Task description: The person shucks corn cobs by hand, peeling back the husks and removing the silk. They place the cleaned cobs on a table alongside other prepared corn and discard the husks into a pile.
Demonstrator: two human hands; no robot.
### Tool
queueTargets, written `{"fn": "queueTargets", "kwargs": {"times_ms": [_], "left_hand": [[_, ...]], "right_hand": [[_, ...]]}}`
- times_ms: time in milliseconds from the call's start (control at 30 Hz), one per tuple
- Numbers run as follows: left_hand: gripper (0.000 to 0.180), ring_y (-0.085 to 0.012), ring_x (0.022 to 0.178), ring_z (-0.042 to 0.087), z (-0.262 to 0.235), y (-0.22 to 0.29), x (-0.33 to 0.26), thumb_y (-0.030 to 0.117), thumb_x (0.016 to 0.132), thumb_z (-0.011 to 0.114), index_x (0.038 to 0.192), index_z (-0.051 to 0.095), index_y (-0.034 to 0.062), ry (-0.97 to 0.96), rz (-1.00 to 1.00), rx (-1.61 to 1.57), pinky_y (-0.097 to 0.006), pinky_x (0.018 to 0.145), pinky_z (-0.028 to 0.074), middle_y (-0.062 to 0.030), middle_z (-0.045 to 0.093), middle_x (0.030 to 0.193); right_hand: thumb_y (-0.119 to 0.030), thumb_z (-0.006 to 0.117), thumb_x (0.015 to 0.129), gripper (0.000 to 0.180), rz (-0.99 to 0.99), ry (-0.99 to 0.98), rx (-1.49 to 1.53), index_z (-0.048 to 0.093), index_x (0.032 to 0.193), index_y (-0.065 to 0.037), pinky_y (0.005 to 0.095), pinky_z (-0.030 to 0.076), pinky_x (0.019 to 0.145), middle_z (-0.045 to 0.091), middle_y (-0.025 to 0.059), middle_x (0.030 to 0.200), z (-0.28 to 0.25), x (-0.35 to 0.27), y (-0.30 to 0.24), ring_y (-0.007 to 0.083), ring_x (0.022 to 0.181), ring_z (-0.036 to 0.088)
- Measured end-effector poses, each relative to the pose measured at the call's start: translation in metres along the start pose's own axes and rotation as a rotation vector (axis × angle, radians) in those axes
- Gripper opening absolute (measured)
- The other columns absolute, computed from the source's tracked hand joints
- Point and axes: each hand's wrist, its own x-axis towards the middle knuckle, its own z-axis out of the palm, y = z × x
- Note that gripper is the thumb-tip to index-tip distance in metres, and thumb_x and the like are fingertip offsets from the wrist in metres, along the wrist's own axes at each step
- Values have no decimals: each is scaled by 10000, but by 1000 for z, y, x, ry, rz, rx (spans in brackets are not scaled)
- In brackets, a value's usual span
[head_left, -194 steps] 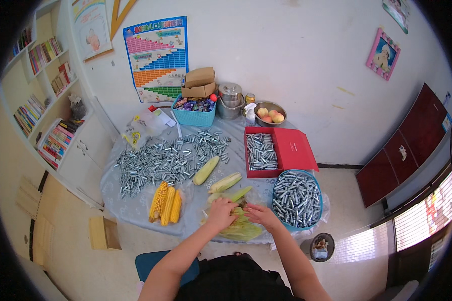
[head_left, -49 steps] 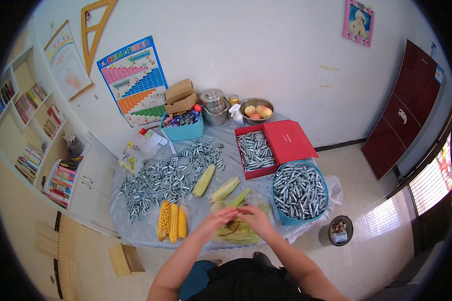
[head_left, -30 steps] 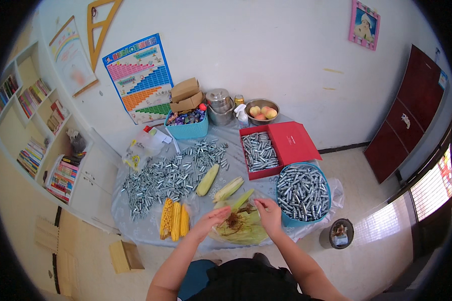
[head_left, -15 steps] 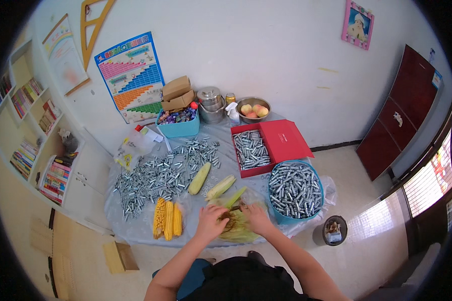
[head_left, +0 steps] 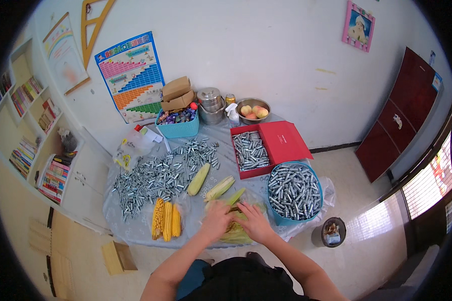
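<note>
At the table's near edge, both my hands meet over a heap of pale green corn husks [head_left: 238, 236]. My left hand [head_left: 216, 220] is closed, its fingertips pinching husk close to the right one's. My right hand [head_left: 254, 223] curls over the husk from the other side, fingers bent down onto it. A green husk leaf [head_left: 235, 195] sticks out beyond my fingers; what lies beneath them is hidden. Past my left hand lie two corn ears in their husks [head_left: 199, 179] [head_left: 219, 189]. Bare yellow corn cobs [head_left: 167, 221] lie side by side on a clear plastic bag, to the left.
Many small metal tubes [head_left: 150, 178] are spread over the table's left half. More fill a red box [head_left: 251, 150] and a blue basket [head_left: 295, 190] on the right. Behind stand a snack basket [head_left: 178, 129], a metal pot [head_left: 212, 105] and a fruit bowl [head_left: 253, 110]. A bin [head_left: 329, 232] stands right.
My hands have drawn closer together over the husks, the right one shifting its fingers inward and the left one edging right. The brown silk between them is now mostly covered.
</note>
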Motion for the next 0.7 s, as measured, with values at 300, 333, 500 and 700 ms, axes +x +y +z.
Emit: {"fn": "queueTargets", "kwargs": {"times_ms": [300,333,500,700], "left_hand": [[133,-241,900,505,-20,1,25,168,687,658,793,657,88,155,-55,-218,-402,862,334,-33,597,870],[129,-242,880,507,-17,-1,25,169,686,658,787,657,88,142,-67,-219,-398,853,336,-32,599,840],[127,-253,829,511,5,-29,12,172,697,653,790,652,86,178,-314,-221,-393,836,346,-38,597,715],[120,-276,819,526,-19,15,35,171,734,629,808,656,81,299,-67,-371,-393,787,374,-39,617,789]], "right_hand": [[-97,583,707,462,-65,10,-33,536,1166,-124,483,284,989,347,133,1353,-1,-10,4,323,1260,303],[-93,577,704,439,-64,18,12,552,1142,-114,487,284,986,361,127,1345,-4,-10,3,315,1257,309],[-90,571,692,398,-49,57,68,589,1089,-95,491,281,988,391,113,1324,-17,-15,-4,294,1245,332],[-87,534,722,374,-92,-56,-78,592,1091,-100,492,259,1009,416,118,1301,0,-19,2,288,1248,332]]}}
